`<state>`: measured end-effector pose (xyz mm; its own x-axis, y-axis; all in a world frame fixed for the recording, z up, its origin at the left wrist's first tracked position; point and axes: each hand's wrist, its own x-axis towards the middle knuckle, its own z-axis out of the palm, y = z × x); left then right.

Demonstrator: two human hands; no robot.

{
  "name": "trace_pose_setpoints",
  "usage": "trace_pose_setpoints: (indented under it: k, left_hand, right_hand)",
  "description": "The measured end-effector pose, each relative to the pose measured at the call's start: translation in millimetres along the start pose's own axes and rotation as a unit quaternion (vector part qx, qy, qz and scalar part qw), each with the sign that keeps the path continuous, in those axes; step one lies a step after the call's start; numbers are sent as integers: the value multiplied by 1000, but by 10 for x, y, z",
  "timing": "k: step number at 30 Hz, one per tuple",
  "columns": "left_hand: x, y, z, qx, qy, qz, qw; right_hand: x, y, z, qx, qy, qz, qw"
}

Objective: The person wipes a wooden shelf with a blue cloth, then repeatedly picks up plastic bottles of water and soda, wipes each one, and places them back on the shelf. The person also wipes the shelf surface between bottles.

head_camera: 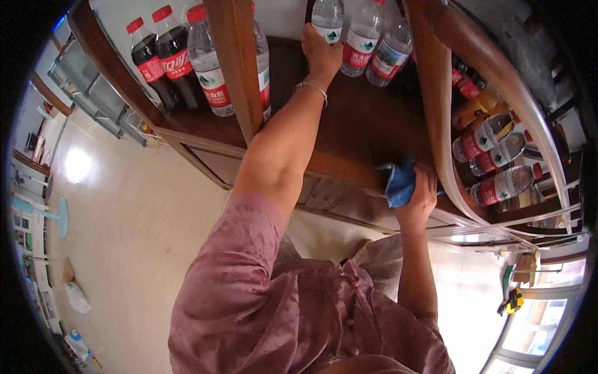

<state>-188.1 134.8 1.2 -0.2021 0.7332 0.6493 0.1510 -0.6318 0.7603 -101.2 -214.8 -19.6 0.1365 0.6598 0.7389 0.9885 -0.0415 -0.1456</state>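
My left hand [323, 53] reaches to the back of a dark wooden shelf [364, 117], its fingers around a clear plastic water bottle [328, 14] with a white label. Right beside that bottle stand a red-capped water bottle [362, 39] and another clear water bottle [391, 56]. A blue cloth [400, 184] is bunched in my right hand [423, 194], at the shelf's front edge near a wooden post [434, 107]. The cap of the held bottle is cut off by the picture's top edge.
Left of a second wooden post [233, 56] stand cola bottles [175, 65] and a large water bottle [210, 70]. More bottles [507, 184] fill the shelf section at right. Below are drawer fronts [327, 196] and the pale floor [140, 210]. A grey rack [93, 79] stands at far left.
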Motion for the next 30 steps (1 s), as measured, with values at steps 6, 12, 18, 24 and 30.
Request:
trace_pose_setpoints:
  k: [6, 12, 18, 24, 30]
  left_hand:
    - [-68, 62, -58, 59, -57, -69, 994]
    - [-232, 7, -144, 135, -104, -137, 976]
    - [-253, -18, -89, 147, -90, -114, 978]
    - [-285, -7, -57, 158, -88, -125, 976]
    - [-335, -308, 89, 254, -27, -36, 966]
  right_hand:
    - [-17, -8, 12, -2, 20, 3, 1000]
    - [4, -37, 20, 9, 20, 26, 999]
    - [-4, -60, -1, -7, 21, 21, 1000]
    - [-32, -33, -3, -12, 17, 17, 1000]
    - [17, -56, 45, 13, 29, 16, 999]
